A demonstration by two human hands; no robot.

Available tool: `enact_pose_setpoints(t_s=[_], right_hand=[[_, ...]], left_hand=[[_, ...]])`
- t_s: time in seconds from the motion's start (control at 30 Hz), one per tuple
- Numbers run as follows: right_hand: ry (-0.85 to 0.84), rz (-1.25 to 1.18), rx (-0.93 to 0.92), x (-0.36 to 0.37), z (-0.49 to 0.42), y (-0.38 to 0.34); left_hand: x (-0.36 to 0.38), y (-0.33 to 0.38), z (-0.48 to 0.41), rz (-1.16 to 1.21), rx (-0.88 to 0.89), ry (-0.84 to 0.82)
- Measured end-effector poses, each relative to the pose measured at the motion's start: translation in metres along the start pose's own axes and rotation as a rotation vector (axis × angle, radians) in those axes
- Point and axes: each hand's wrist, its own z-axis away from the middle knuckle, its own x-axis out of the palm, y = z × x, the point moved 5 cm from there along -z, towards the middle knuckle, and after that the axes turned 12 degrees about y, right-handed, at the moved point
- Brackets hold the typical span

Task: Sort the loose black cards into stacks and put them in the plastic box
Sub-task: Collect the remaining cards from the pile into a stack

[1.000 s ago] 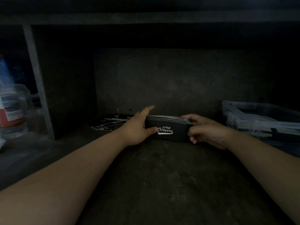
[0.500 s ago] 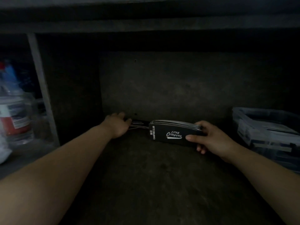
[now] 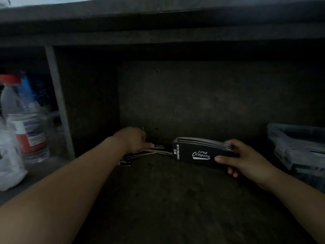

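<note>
A stack of black cards (image 3: pixel 197 154) with white "Club Camping" lettering stands on its long edge on the dark shelf floor. My right hand (image 3: pixel 244 159) grips its right end, thumb in front and fingers behind. Loose black cards (image 3: pixel 154 150) lie scattered flat to the left of the stack, near the back wall. My left hand (image 3: pixel 135 140) reaches onto them with its fingers curled over the pile; whether it holds a card is hidden. The clear plastic box (image 3: pixel 297 148) sits at the far right with cards inside.
A dark back wall (image 3: pixel 193 103) and a low shelf above close the space. A grey upright post (image 3: pixel 58 103) divides off the left bay, where a clear bottle (image 3: pixel 24 120) with a red cap and a white bag (image 3: pixel 8 166) stand.
My left hand let go of the stack and moved left onto the loose cards. My right hand kept the stack and shifted it slightly right.
</note>
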Motion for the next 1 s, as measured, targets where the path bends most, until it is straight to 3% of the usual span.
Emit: enact_pose_setpoints(t_s=[0.07, 0.2, 0.27, 0.47, 0.7, 0.87, 0.93, 1.0], right_hand=[[0.001, 0.001, 0.002, 0.0, 0.0, 0.001], [-0.004, 0.011, -0.004, 0.0, 0.001, 0.0], [0.001, 0.008, -0.007, 0.0, 0.001, 0.0], [-0.005, 0.003, 0.0, 0.0, 0.0, 0.0], [-0.008, 0.012, 0.019, 0.001, 0.0, 0.001], [-0.003, 0.002, 0.035, 0.002, 0.003, -0.001], [-0.001, 0.001, 0.038, 0.001, 0.003, -0.001], [-0.007, 0.008, 0.047, 0.001, 0.003, -0.001]], left_hand=[[-0.004, 0.0, 0.008, 0.017, 0.006, 0.036], [0.011, -0.011, 0.024, 0.221, -0.083, -0.175], [0.009, -0.013, 0.026, 0.268, -0.116, -0.181], [-0.004, -0.013, 0.032, 0.244, -0.171, -0.136], [-0.025, -0.03, 0.036, 0.557, -0.145, 0.096], [-0.052, -0.021, 0.046, 0.915, -0.148, 0.26], [-0.06, -0.001, 0.052, 1.075, -0.087, 0.205], [-0.057, 0.025, 0.058, 1.038, 0.026, 0.115]])
